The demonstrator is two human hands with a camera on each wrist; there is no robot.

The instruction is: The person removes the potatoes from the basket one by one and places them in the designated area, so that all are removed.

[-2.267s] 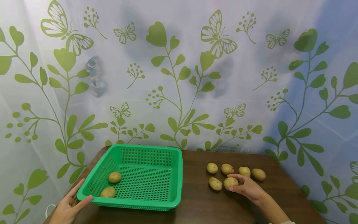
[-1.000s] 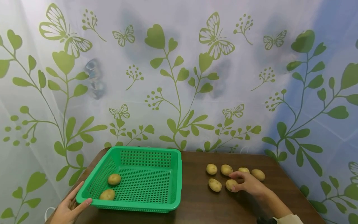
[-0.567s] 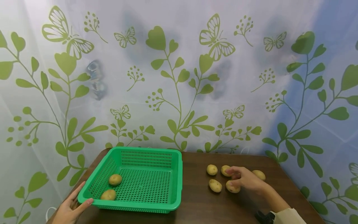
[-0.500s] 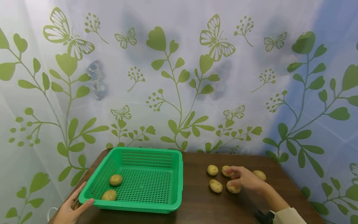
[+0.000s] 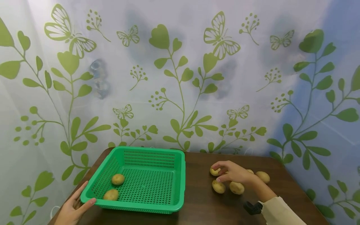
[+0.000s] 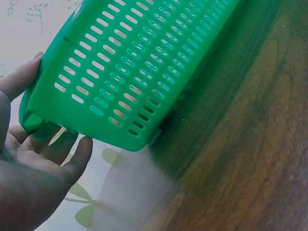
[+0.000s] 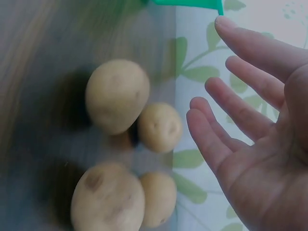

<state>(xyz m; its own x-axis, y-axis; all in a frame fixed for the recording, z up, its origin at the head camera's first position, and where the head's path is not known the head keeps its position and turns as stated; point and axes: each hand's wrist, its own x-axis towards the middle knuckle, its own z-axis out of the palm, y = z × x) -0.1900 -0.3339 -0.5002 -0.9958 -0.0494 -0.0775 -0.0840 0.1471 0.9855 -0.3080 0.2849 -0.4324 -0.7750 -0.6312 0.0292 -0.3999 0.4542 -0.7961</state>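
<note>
My left hand (image 5: 73,208) grips the near left corner of a green plastic basket (image 5: 135,206), thumb on the rim and fingers under it in the left wrist view. Inside, on the left, lie two potatoes, one farther back (image 5: 118,179) and one near the front wall (image 5: 111,195). Over the loose potatoes on the right, my right hand (image 5: 236,172) hovers with its fingers spread, holding nothing. Below it are a front left potato (image 5: 218,187) and a front right potato (image 5: 237,188). It partly covers a back left potato (image 5: 215,172) and others behind.
A brown wooden table (image 5: 202,203) bears everything, its back edge against a curtain (image 5: 180,78) printed with green leaves and butterflies. Another potato (image 5: 263,177) lies farthest right. A black strap piece (image 5: 252,207) shows at my right wrist.
Earlier my right fingers were around the front right potato; they have let go, and the hand has moved left over the left potatoes. My left hand has stayed on the basket.
</note>
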